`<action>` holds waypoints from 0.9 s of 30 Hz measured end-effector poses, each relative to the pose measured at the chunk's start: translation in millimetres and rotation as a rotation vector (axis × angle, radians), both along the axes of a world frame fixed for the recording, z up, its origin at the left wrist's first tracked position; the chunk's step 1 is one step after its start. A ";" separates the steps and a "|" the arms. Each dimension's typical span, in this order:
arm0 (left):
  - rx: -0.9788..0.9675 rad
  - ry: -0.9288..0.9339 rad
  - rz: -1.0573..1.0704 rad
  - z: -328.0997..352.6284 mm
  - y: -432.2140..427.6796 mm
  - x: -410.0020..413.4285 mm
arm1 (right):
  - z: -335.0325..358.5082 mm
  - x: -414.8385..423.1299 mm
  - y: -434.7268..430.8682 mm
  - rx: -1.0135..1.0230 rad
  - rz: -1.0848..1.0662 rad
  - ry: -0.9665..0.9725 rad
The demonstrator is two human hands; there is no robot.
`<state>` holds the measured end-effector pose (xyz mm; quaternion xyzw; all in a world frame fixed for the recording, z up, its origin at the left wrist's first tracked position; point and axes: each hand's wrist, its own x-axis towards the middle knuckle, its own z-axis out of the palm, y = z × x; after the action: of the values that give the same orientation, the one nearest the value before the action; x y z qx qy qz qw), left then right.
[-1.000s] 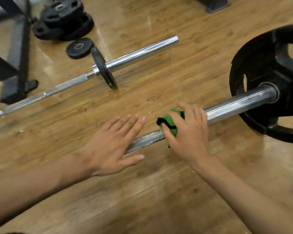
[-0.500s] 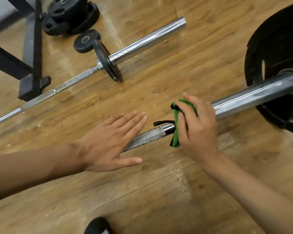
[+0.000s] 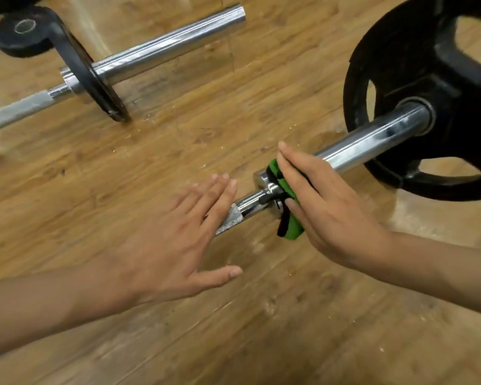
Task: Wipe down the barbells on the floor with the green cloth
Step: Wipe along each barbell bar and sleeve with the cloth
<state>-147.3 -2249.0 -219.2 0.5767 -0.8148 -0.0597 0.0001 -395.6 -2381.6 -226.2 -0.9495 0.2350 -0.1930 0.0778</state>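
Warm, even indoor light, pale sheen on the wooden floor at eleven o'clock, white glare streaks along the far barbell sleeve and near barbell sleeve, soft shadow beneath the left hand, slight motion blur throughout, wide-angle bowing toward the edges

Two barbells, three black plates, one green cloth, two hands
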 end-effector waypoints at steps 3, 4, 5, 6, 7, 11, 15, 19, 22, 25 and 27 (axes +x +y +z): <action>-0.026 -0.024 0.027 -2.4 1.0 -4.5 | 13.0 45.4 -8.3 0.050 -0.021 0.073; -0.038 -0.030 0.041 -2.8 2.2 -5.3 | 19.0 59.3 -12.9 0.099 -0.032 0.120; -0.051 -0.039 0.054 -2.0 3.0 -5.4 | 23.3 69.0 -16.7 0.144 -0.046 0.144; -0.057 -0.046 0.066 -0.9 3.6 -5.4 | 24.3 73.0 -17.6 0.155 -0.062 0.134; -0.057 -0.050 0.078 0.1 3.7 -5.1 | 22.3 71.6 -13.8 0.142 -0.081 0.087; -0.059 -0.061 0.061 0.9 1.8 -7.5 | 0.1 32.4 29.3 0.025 -0.138 -0.080; 0.014 -0.018 -0.027 1.6 1.1 -13.0 | 0.0 28.7 18.6 0.021 -0.117 -0.010; 0.095 -0.038 -0.023 5.4 4.8 -17.0 | 19.4 64.2 -0.3 0.164 -0.238 0.130; 0.082 -0.037 -0.024 5.3 10.0 -22.7 | 15.8 48.8 25.0 0.147 -0.251 0.018; 0.047 -0.038 -0.009 4.1 17.1 -30.2 | 14.9 22.6 51.1 0.061 -0.234 -0.017; 0.022 -0.025 -0.010 4.7 20.9 -38.4 | 17.9 31.6 42.9 0.073 -0.256 0.049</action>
<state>-185.7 -2228.1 -214.5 0.5733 -0.8169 -0.0614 -0.0168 -364.0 -2338.7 -208.3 -0.9127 0.3627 -0.1695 0.0812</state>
